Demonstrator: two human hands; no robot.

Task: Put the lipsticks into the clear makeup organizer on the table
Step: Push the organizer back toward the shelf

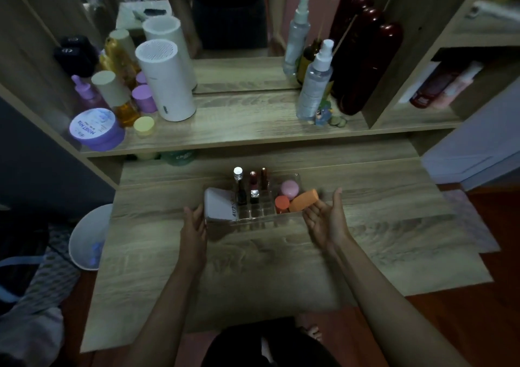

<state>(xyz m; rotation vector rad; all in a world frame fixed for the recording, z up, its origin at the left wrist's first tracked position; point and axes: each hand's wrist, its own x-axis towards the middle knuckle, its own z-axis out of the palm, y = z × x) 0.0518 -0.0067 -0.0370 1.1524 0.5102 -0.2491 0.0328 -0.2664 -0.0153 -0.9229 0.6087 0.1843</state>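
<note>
The clear makeup organizer (254, 218) sits on the wooden table in front of me. Three lipsticks stand upright in its slots: a silver-capped one (239, 185), a dark red one (254, 187) and a brown one (264, 179). My left hand (194, 230) is at the organizer's left end, fingers apart, next to a white compact (219, 204). On the right end, my right hand (326, 217) lies palm up and open, close to an orange tube (304, 200). Neither hand holds anything.
A pink round case (289, 189) and an orange jar (282, 203) fill the organizer's right side. The raised shelf behind carries a white cylinder (166, 82), a purple jar (95, 128), spray bottles (315, 85) and a mirror. A white bin (90, 237) stands left of the table.
</note>
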